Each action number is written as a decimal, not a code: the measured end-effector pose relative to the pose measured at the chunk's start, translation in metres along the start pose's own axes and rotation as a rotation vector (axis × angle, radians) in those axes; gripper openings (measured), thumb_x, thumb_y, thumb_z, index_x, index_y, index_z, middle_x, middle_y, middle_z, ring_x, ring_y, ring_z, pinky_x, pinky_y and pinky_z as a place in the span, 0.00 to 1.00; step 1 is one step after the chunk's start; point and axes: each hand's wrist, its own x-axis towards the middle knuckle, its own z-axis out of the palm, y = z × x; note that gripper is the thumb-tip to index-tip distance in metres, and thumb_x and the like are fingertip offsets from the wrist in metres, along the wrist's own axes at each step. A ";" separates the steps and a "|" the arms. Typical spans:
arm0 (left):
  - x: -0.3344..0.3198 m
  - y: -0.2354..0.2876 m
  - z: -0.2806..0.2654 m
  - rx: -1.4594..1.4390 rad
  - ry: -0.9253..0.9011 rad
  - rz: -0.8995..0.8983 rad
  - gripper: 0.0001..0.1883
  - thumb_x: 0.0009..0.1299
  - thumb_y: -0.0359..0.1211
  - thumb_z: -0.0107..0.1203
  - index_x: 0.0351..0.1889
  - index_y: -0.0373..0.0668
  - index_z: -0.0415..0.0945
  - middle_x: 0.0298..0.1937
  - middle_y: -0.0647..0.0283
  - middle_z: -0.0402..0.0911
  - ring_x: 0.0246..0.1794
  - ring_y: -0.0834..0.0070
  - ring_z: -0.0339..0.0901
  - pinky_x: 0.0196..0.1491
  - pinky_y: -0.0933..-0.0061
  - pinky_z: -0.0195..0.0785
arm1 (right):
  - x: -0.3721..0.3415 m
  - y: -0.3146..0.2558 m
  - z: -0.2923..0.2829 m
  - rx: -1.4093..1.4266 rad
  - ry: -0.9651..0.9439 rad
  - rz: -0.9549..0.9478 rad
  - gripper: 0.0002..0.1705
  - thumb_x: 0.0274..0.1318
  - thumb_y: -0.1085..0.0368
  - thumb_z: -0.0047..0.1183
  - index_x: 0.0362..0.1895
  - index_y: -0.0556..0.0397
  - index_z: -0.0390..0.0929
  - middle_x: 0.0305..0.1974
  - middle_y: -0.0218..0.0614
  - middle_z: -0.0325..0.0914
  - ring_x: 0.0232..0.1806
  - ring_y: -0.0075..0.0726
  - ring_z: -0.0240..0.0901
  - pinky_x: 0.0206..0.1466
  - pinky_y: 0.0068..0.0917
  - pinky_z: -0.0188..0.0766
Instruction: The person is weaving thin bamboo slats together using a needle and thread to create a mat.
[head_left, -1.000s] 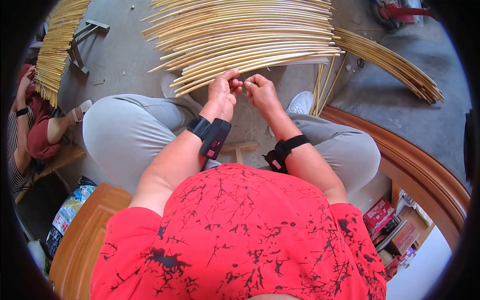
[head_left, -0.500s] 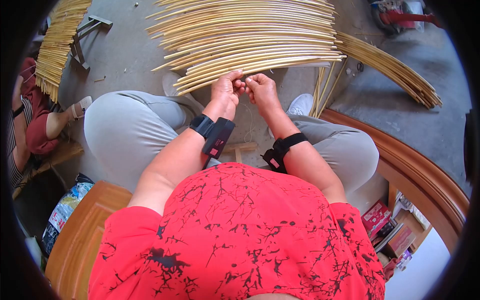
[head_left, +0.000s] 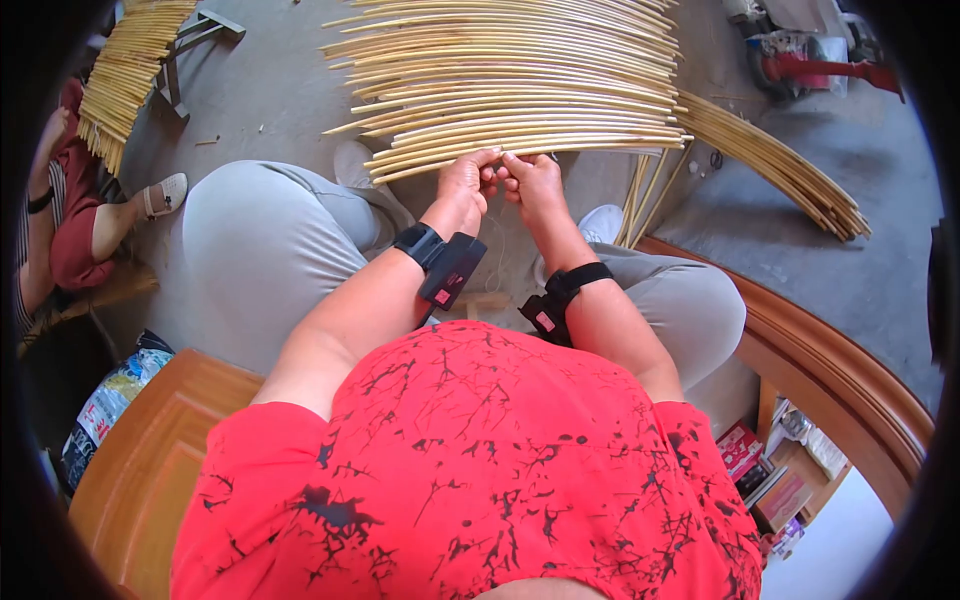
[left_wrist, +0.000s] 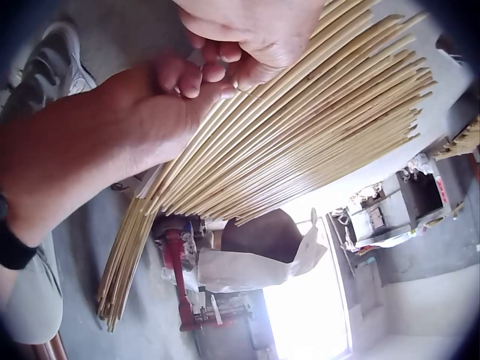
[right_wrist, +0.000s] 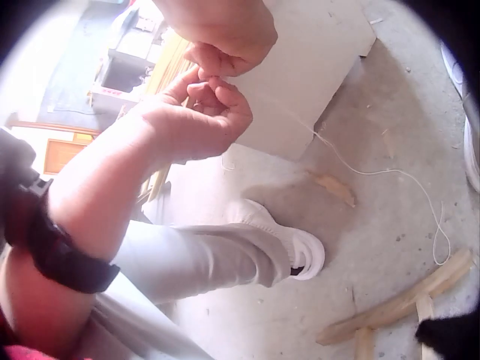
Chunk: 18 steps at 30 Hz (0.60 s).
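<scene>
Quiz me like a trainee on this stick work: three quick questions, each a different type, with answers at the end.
1. Multiple choice: At which edge of the wide row of sticks do the left hand and right hand meet?
A) far
B) near
C) left
2. True or false: A curved bundle of sticks reaches out to the right of the row.
3. Fill in: In the right wrist view, a thin white ____ trails over the floor.

Key: 1 B; 2 true; 3 thread.

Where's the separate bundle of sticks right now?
In the head view, the bundle of sticks lies on the floor at upper right, just off the right-hand ends of the wide row of sticks.
</scene>
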 end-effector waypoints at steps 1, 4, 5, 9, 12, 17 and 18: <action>0.003 -0.002 -0.002 0.006 -0.005 0.023 0.06 0.53 0.32 0.60 0.20 0.48 0.72 0.12 0.74 0.68 0.15 0.83 0.67 0.21 0.80 0.59 | 0.001 -0.001 -0.002 0.007 -0.049 0.003 0.07 0.52 0.66 0.49 0.31 0.58 0.70 0.22 0.30 0.70 0.16 0.17 0.62 0.14 0.13 0.54; 0.004 0.000 -0.003 0.048 0.020 0.013 0.07 0.52 0.33 0.61 0.21 0.47 0.73 0.13 0.73 0.70 0.15 0.82 0.68 0.19 0.80 0.59 | -0.006 -0.025 -0.007 -0.234 -0.022 0.132 0.10 0.52 0.65 0.50 0.35 0.59 0.71 0.24 0.32 0.72 0.18 0.19 0.66 0.16 0.14 0.59; 0.003 0.000 -0.001 0.066 0.025 0.009 0.08 0.52 0.36 0.62 0.23 0.46 0.74 0.13 0.72 0.71 0.15 0.82 0.69 0.18 0.81 0.59 | -0.013 -0.035 -0.010 -0.432 0.041 0.092 0.13 0.48 0.64 0.54 0.34 0.61 0.72 0.24 0.35 0.73 0.18 0.24 0.70 0.16 0.21 0.65; 0.001 0.003 -0.002 0.106 0.005 0.000 0.12 0.54 0.41 0.62 0.24 0.45 0.75 0.12 0.71 0.70 0.15 0.82 0.70 0.16 0.82 0.59 | -0.021 -0.051 -0.018 -1.070 0.268 -0.644 0.13 0.41 0.64 0.56 0.33 0.55 0.75 0.30 0.43 0.74 0.32 0.43 0.73 0.35 0.34 0.69; 0.001 0.003 -0.001 0.079 0.006 -0.024 0.14 0.52 0.45 0.62 0.19 0.47 0.73 0.11 0.71 0.69 0.14 0.81 0.68 0.18 0.79 0.55 | -0.009 -0.046 -0.011 -1.298 0.081 -0.603 0.12 0.40 0.61 0.56 0.32 0.50 0.76 0.32 0.42 0.74 0.38 0.48 0.71 0.41 0.37 0.66; 0.008 0.001 -0.001 0.039 0.039 -0.014 0.15 0.57 0.50 0.56 0.25 0.49 0.74 0.14 0.68 0.71 0.15 0.78 0.68 0.20 0.74 0.58 | 0.020 -0.039 0.022 -1.489 0.189 -0.503 0.10 0.40 0.58 0.55 0.28 0.47 0.78 0.34 0.39 0.74 0.40 0.47 0.71 0.43 0.38 0.67; 0.007 0.002 0.000 0.034 0.039 -0.006 0.15 0.57 0.50 0.56 0.25 0.49 0.74 0.14 0.68 0.71 0.15 0.78 0.68 0.20 0.74 0.58 | 0.021 -0.041 0.026 -1.490 0.185 -0.512 0.10 0.40 0.58 0.55 0.28 0.47 0.78 0.34 0.39 0.74 0.40 0.47 0.71 0.43 0.38 0.67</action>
